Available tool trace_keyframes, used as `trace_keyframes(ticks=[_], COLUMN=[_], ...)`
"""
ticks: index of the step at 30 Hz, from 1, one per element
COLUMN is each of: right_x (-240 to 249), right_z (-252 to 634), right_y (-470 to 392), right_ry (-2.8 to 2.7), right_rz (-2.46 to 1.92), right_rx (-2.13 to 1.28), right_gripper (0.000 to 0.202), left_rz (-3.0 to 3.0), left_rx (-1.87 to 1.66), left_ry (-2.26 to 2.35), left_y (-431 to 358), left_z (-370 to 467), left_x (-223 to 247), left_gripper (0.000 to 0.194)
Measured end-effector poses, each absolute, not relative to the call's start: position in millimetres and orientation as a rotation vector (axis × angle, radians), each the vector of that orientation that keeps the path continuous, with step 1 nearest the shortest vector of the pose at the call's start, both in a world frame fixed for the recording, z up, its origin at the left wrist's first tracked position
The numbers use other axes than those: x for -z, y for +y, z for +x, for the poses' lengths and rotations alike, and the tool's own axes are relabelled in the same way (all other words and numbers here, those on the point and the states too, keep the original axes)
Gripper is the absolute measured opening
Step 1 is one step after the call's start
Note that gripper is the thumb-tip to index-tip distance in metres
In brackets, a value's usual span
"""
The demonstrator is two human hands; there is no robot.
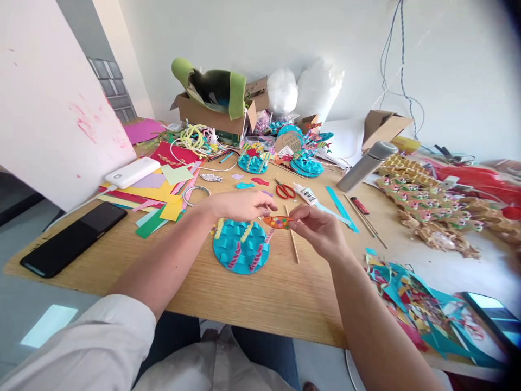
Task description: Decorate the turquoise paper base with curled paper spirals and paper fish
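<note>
My right hand (319, 228) pinches an orange paper fish (277, 222) with colored dots by its tail end, between thumb and fingertips. Just above the fish's head is my left hand (244, 205), palm down, its fingers loosely bent and apart; I see nothing held in it. Below that hand lies a round blue woven paper disc (232, 247) with twisted pink and yellow strips standing on it. A thin wooden stick (294, 247) rests on the table beside the disc. Behind my hands are red-handled scissors (285, 190), a white glue bottle (305, 194) and a blue paper fish (245, 185).
Colored paper sheets (157, 190), a power bank (132, 170) and a black phone (73, 239) lie left. A grey flask (366, 165) stands right, near paper scraps (419, 304). Finished-looking woven pieces (253, 160) and a cardboard box (207, 111) are at the back.
</note>
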State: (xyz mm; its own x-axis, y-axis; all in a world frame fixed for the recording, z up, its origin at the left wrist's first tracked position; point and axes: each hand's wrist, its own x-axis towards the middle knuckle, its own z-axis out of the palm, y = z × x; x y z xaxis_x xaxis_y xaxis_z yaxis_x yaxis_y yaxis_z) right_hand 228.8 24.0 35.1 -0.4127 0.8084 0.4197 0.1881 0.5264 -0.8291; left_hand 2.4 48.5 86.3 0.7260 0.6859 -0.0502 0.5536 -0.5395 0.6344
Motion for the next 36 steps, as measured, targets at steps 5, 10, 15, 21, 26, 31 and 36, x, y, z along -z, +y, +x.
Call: trace_keyframes(ticks=[5,10,15,21,26,31,36], right_x=[-20.2,-13.1,-18.7,-17.2,-12.5,-14.3,-14.0], right_z=[226.8,229.4,230.8,231.8,234.5,232.4,228.2], right_y=[12.1,8.7,3.1,-5.6,-7.8,-10.1,-11.6], right_ry=[-1.924,-1.940,-2.011,-2.109,-2.087,-2.036,-2.002], right_rz=[-0.784,-0.755,-0.692,-0.645,-0.640,-0.671,-0.658], right_rx=[-0.539,-0.573,-0.396,0.085,0.312,0.341,0.292], right_gripper=[0.004,0.008,0.017,0.033,0.042,0.040,0.037], left_rz=[2.287,2.295,2.325,2.361,2.412,2.505,2.631], left_rx=[-0.217,-0.241,-0.185,-0.178,-0.216,-0.301,-0.417], left_ry=[0.925,0.921,0.899,0.899,0.851,0.826,0.783], left_y=[50.9,53.6,55.1,48.1,42.2,33.6,26.9], left_z=[5.3,5.7,9.5,12.7,3.4,0.4,9.8], left_x=[-91.1,-84.1,-79.3,-86.0,-96.4,-107.2,-105.5], left_gripper=[0.035,0.036,0.032,0.030,0.025,0.037,0.006])
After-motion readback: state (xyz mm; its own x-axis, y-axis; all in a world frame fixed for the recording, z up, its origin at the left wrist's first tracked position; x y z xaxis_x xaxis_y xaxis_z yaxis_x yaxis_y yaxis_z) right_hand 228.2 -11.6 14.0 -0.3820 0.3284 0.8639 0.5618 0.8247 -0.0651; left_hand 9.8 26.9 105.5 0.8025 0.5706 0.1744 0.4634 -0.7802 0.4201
